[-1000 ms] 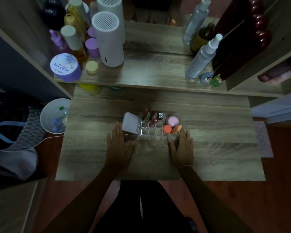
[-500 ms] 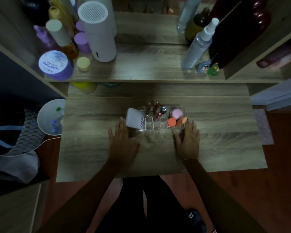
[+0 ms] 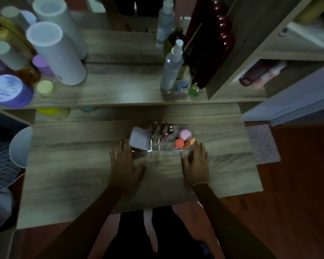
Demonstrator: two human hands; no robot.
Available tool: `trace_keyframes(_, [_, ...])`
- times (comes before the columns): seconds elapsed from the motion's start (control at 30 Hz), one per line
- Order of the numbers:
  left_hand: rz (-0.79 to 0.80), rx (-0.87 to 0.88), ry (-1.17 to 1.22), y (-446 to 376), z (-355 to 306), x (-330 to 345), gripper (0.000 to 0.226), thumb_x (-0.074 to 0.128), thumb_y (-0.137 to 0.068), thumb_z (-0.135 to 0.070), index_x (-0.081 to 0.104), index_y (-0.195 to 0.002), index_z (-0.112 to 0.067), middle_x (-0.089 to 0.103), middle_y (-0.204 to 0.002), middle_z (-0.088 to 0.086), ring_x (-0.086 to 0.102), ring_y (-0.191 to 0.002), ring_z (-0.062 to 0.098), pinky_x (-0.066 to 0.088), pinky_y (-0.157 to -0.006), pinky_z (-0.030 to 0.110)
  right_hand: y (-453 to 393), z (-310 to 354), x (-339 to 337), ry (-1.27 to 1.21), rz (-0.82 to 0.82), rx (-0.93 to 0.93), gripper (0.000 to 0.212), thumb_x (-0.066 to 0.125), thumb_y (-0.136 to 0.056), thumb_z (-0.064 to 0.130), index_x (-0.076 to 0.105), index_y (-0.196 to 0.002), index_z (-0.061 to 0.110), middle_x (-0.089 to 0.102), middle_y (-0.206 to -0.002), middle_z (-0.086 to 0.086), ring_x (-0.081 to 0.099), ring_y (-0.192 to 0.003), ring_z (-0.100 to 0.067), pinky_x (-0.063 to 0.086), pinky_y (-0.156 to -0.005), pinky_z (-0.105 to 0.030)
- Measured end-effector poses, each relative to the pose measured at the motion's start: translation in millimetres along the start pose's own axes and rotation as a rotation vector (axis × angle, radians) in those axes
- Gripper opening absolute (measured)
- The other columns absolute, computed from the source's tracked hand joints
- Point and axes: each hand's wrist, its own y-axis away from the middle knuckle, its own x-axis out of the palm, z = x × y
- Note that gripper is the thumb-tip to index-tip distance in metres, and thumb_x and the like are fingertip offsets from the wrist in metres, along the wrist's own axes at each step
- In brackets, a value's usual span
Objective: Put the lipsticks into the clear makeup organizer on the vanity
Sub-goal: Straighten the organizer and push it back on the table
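The clear makeup organizer [image 3: 168, 148] stands on the wooden vanity top [image 3: 82, 174], just beyond my fingertips. Several lipsticks [image 3: 162, 130] stand in its middle slots. A white box [image 3: 139, 138] fills its left end, and pink and orange sponges [image 3: 184, 138] lie in its right compartment. My left hand [image 3: 125, 163] lies flat on the wood at the organizer's near left corner, fingers spread, holding nothing. My right hand [image 3: 195, 163] lies flat at the near right corner, fingertips beside the organizer's wall, also holding nothing.
A raised shelf [image 3: 120, 90] behind holds a white cylinder [image 3: 56, 55], a purple jar [image 3: 7, 91], bottles, a spray bottle [image 3: 171, 68] and two small figurines [image 3: 188, 88]. A white bin [image 3: 20, 146] stands left of the vanity. Side shelves rise at the right.
The view has shifted closer and slightly downward. Both hands stay flat in front of the organizer, hardly moved relative to it.
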Motion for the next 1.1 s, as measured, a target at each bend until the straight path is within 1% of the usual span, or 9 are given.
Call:
trace_keyframes(0.1, [-0.026,-0.018,0.036,-5.8,-20.1,11.2,0.100,0.013,-0.079,-0.077,0.022,-0.142,0.000,0.021,-0.153,0.023,0.011,-0.142,0.034,0.000,-0.112,0.059,-11.5,-16.5,-9.1,-0.014,0.007,0.007,0.063,0.044,-0.093,0.048,0.023,-0.144,0.017,0.026,-0.155,-0.015,0.014,-0.145,-0.029,0.011,-0.117,-0.044])
trace_keyframes(0.17, [-0.035,-0.025,0.062,-10.7,-33.3,18.3,0.097,0.021,-0.079,-0.075,0.022,-0.143,-0.003,0.020,-0.153,0.020,0.010,-0.143,0.032,0.000,-0.112,0.059,-19.3,-27.4,-16.2,-0.035,0.015,0.025,0.064,0.044,-0.092,0.049,0.024,-0.144,0.018,0.025,-0.155,-0.015,0.014,-0.145,-0.031,0.013,-0.117,-0.045])
trace_keyframes(0.23, [-0.045,-0.022,0.073,-14.3,-44.8,25.2,0.089,0.030,-0.080,-0.067,0.022,-0.143,-0.005,0.021,-0.153,0.019,0.010,-0.143,0.031,0.001,-0.113,0.060,-25.8,-38.5,-23.2,-0.059,0.023,0.045,0.065,0.046,-0.091,0.051,0.025,-0.144,0.021,0.021,-0.156,-0.015,0.014,-0.145,-0.034,0.016,-0.117,-0.049])
trace_keyframes(0.33, [-0.059,-0.013,0.064,-19.2,-61.4,36.0,0.084,0.032,-0.082,-0.063,0.021,-0.143,-0.006,0.023,-0.153,0.020,0.013,-0.142,0.031,0.000,-0.113,0.059,-33.7,-54.9,-35.3,-0.083,0.037,0.072,0.067,0.048,-0.089,0.054,0.024,-0.145,0.024,0.016,-0.158,-0.012,0.012,-0.144,-0.038,0.021,-0.113,-0.052])
trace_keyframes(0.5, [-0.056,-0.019,0.059,-27.3,-85.6,52.7,0.082,0.031,-0.085,-0.062,0.017,-0.145,-0.009,0.018,-0.155,0.015,0.010,-0.144,0.025,-0.002,-0.114,0.056,-47.1,-78.2,-52.7,-0.064,0.040,0.056,0.071,0.049,-0.087,0.058,0.027,-0.145,0.022,0.015,-0.158,-0.014,0.012,-0.144,-0.038,0.016,-0.114,-0.051])
trace_keyframes(0.67, [-0.050,-0.027,0.071,-32.3,-107.6,63.3,0.082,0.037,-0.085,-0.057,0.012,-0.146,-0.009,0.011,-0.157,0.013,0.005,-0.144,0.023,-0.006,-0.115,0.050,-59.6,-98.4,-65.4,-0.048,-0.011,-0.002,0.070,0.053,-0.086,0.056,0.032,-0.141,0.018,0.023,-0.155,-0.018,0.017,-0.143,-0.036,0.022,-0.115,-0.056])
trace_keyframes(0.83, [-0.052,-0.013,0.038,-38.0,-117.0,71.1,0.085,0.028,-0.084,-0.063,0.010,-0.147,-0.009,0.012,-0.157,0.012,0.006,-0.144,0.023,-0.007,-0.115,0.052,-70.5,-112.8,-69.5,-0.003,-0.051,-0.031,0.070,0.051,-0.086,0.056,0.032,-0.140,0.015,0.027,-0.154,-0.018,0.018,-0.144,-0.032,0.019,-0.117,-0.052])
trace_keyframes(0.97, [-0.068,-0.010,0.071,-41.2,-118.0,75.2,0.082,0.036,-0.087,-0.060,0.004,-0.147,-0.014,0.009,-0.158,0.009,0.003,-0.144,0.020,-0.007,-0.114,0.054,-78.4,-117.7,-71.1,0.009,-0.041,-0.045,0.071,0.049,-0.086,0.057,0.031,-0.141,0.015,0.027,-0.154,-0.015,0.016,-0.145,-0.028,0.013,-0.119,-0.048])
trace_keyframes(1.1, [-0.064,-0.020,0.091,-47.1,-124.0,72.5,0.081,0.041,-0.089,-0.057,0.002,-0.148,-0.018,0.007,-0.158,0.007,-0.001,-0.144,0.018,-0.004,-0.114,0.057,-82.2,-120.5,-70.7,-0.019,-0.051,-0.023,0.071,0.054,-0.086,0.053,0.030,-0.141,0.016,0.025,-0.155,-0.016,0.015,-0.145,-0.028,0.010,-0.119,-0.045])
